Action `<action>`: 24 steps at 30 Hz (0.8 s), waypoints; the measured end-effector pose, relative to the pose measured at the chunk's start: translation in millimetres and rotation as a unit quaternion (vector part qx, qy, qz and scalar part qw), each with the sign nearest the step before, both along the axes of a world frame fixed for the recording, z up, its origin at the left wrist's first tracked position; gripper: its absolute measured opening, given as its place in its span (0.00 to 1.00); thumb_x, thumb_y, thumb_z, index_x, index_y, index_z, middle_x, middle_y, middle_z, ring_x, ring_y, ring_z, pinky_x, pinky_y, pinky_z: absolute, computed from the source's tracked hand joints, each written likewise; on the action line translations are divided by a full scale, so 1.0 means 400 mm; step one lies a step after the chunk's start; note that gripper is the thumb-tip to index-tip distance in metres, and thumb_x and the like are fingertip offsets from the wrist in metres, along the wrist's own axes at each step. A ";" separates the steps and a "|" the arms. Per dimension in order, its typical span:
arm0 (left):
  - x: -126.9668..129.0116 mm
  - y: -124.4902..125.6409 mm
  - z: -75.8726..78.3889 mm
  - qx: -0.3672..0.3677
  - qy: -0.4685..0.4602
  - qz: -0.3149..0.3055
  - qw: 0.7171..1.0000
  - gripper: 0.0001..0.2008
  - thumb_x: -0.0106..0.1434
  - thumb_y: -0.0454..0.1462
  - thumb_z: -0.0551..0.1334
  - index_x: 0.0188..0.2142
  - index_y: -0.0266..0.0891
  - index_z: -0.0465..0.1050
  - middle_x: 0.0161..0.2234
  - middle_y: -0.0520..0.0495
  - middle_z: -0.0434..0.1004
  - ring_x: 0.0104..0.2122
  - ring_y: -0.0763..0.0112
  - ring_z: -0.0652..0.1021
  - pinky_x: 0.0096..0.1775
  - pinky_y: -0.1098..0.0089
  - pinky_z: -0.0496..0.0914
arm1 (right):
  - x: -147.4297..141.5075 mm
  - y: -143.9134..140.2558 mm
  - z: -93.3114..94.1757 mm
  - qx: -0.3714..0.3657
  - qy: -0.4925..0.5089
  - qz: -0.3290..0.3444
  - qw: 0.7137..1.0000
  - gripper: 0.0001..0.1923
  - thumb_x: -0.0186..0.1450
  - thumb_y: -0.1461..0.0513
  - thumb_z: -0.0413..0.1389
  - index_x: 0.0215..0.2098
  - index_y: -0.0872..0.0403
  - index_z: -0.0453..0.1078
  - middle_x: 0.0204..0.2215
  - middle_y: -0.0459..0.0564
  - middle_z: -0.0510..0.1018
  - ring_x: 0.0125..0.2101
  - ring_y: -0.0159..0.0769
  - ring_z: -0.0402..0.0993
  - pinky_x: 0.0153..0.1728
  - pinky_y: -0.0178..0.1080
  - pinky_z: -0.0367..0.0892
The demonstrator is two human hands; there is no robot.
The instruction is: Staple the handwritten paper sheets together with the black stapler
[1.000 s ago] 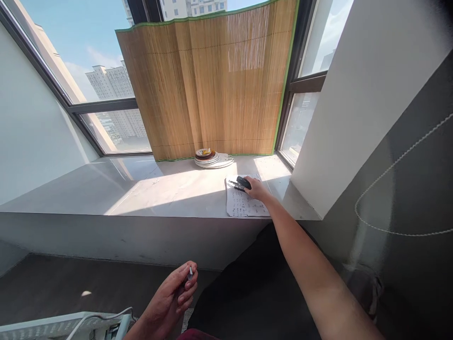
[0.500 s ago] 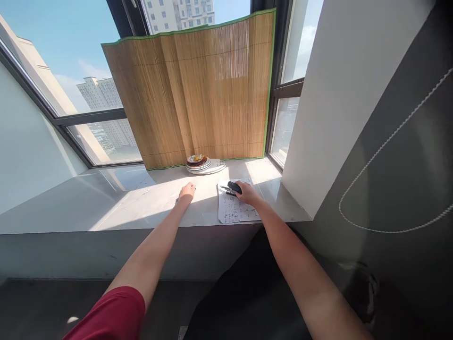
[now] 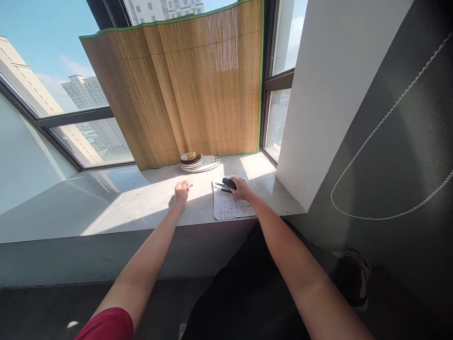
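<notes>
"What do you have?"
"From far off, I see my right hand (image 3: 242, 189) holding a black tool (image 3: 229, 183). It pokes out to the left of that grip, and white paper (image 3: 228, 207) lies under it."
"And your left hand (image 3: 181, 190)?"
"Its fingers are curled. I can't tell if they pinch anything. Small dark bits (image 3: 191, 185) are right beside them. Plates (image 3: 194, 165) sit farther back."

A black stapler-like tool (image 3: 229, 182), opened to show a silvery strip (image 3: 220, 185), is held over the far part of a flat, handwritten white sheet (image 3: 228, 208); tiny dark pieces (image 3: 191, 185) show left of it.
</notes>
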State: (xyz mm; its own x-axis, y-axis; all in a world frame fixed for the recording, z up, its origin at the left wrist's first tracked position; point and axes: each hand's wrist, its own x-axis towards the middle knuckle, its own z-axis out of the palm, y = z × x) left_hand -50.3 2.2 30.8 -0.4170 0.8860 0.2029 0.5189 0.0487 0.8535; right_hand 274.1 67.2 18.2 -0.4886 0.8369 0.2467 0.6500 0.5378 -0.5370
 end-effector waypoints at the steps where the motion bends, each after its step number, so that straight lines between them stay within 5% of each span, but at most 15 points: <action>1: 0.025 0.005 -0.005 0.013 -0.007 0.000 1.000 0.18 0.77 0.43 0.56 0.60 0.38 0.71 0.48 0.37 0.83 0.41 0.59 0.81 0.40 0.62 0.75 | 0.000 -0.002 0.002 0.000 0.000 -0.001 1.000 0.23 0.73 0.63 0.60 0.66 0.50 0.71 0.55 0.59 0.82 0.50 0.50 0.80 0.46 0.43 0.76; 4: 0.101 0.022 -0.013 0.044 -0.014 -0.083 0.995 0.19 0.75 0.44 0.59 0.60 0.37 0.73 0.54 0.34 0.85 0.49 0.53 0.84 0.39 0.61 0.78 | 0.001 -0.007 0.010 0.006 -0.005 -0.005 1.000 0.23 0.72 0.63 0.61 0.65 0.50 0.71 0.56 0.59 0.82 0.51 0.50 0.80 0.47 0.42 0.75; 7: 0.156 0.038 -0.014 0.090 0.040 -0.166 0.981 0.15 0.71 0.40 0.64 0.55 0.40 0.77 0.55 0.37 0.85 0.58 0.49 0.82 0.50 0.56 0.81 | 0.001 -0.009 0.015 0.013 -0.010 -0.005 1.000 0.21 0.72 0.63 0.62 0.63 0.50 0.72 0.55 0.57 0.82 0.51 0.49 0.80 0.47 0.40 0.74; 12: 0.182 0.068 -0.008 0.104 0.124 -0.199 0.966 0.10 0.66 0.34 0.67 0.47 0.43 0.82 0.54 0.40 0.87 0.58 0.52 0.83 0.67 0.49 0.71 | -0.003 -0.007 0.017 0.004 -0.012 -0.009 1.000 0.21 0.72 0.62 0.62 0.63 0.49 0.72 0.55 0.57 0.82 0.49 0.47 0.79 0.45 0.39 0.73; 19: 0.178 0.121 0.014 0.011 0.094 -0.319 0.943 0.19 0.65 0.39 0.68 0.55 0.40 0.79 0.50 0.38 0.88 0.55 0.49 0.85 0.60 0.52 0.76 | -0.005 -0.004 0.018 0.006 -0.027 -0.009 1.000 0.21 0.72 0.63 0.62 0.62 0.49 0.73 0.54 0.57 0.81 0.48 0.47 0.79 0.45 0.39 0.71; 24: 0.175 0.125 0.015 -0.022 0.067 -0.335 0.940 0.16 0.64 0.43 0.69 0.49 0.42 0.80 0.50 0.40 0.87 0.56 0.49 0.84 0.57 0.56 0.77 | -0.005 -0.002 0.020 0.007 -0.023 -0.002 1.000 0.21 0.72 0.63 0.62 0.63 0.49 0.73 0.55 0.58 0.81 0.50 0.48 0.79 0.47 0.40 0.71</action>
State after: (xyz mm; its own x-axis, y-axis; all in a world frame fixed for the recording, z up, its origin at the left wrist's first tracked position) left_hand 19.7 52.4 36.8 0.2636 0.9494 0.1707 0.5491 -0.2931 0.7827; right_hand 272.0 66.4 26.1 -0.4966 0.8352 0.2361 0.6756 0.5428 -0.4990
